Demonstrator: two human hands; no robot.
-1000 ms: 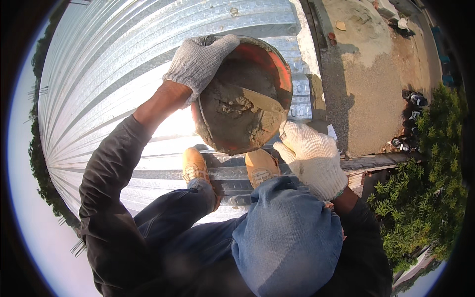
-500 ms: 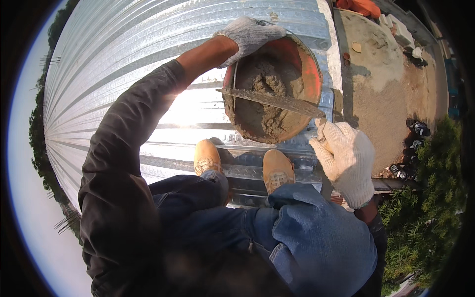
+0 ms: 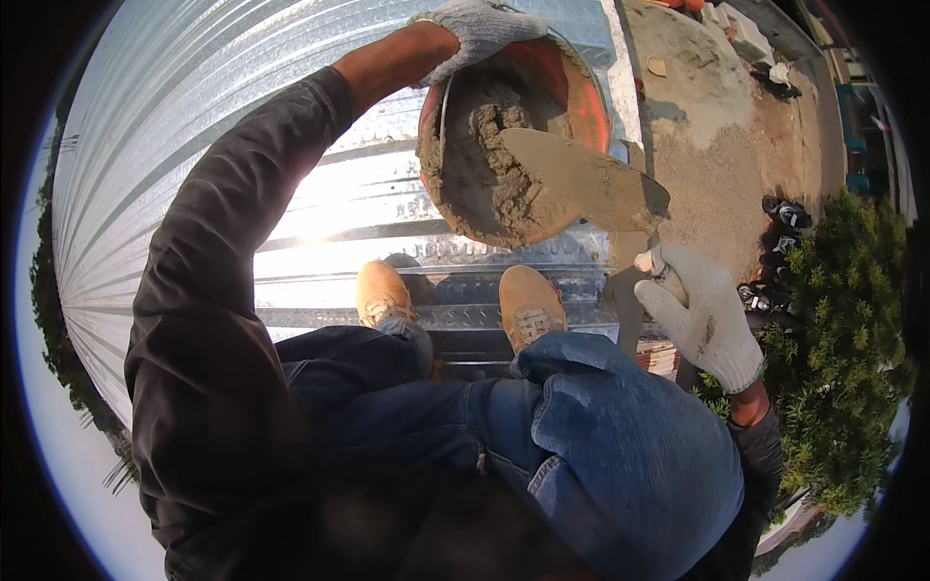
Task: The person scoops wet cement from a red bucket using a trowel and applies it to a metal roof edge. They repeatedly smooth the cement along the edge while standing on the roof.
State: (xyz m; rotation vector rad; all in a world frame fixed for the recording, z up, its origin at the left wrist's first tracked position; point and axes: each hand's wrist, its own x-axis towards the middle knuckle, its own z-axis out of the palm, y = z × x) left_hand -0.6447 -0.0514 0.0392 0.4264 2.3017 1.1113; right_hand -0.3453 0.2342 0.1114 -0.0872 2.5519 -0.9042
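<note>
A round bucket (image 3: pixel 584 105) with a red inner wall stands on the metal sheeting, part full of wet grey mortar (image 3: pixel 480 145). My left hand (image 3: pixel 481 37), in a whitish knitted glove, is closed over the bucket's far rim; its fingertips are partly hidden. Gloved too, my right hand (image 3: pixel 705 315) wraps the handle of a trowel (image 3: pixel 586 179) to the right of the bucket. The trowel's broad blade shows its flat face, smeared with mortar. Its tip reaches over the mortar, while its heel extends past the bucket's right side.
Ribbed, shiny metal sheeting (image 3: pixel 320 198) spreads left and under my shoes (image 3: pixel 531 308). Its edge runs just right of the bucket, with sandy ground (image 3: pixel 712 145) much lower beyond. Parked motorbikes (image 3: pixel 787 215) and a leafy tree (image 3: pixel 843 339) are at the right.
The trowel has turned from nearly edge-on to flat face showing, and has shifted right with my right hand. My left hand keeps its hold on the rim. The whole view has shifted slightly.
</note>
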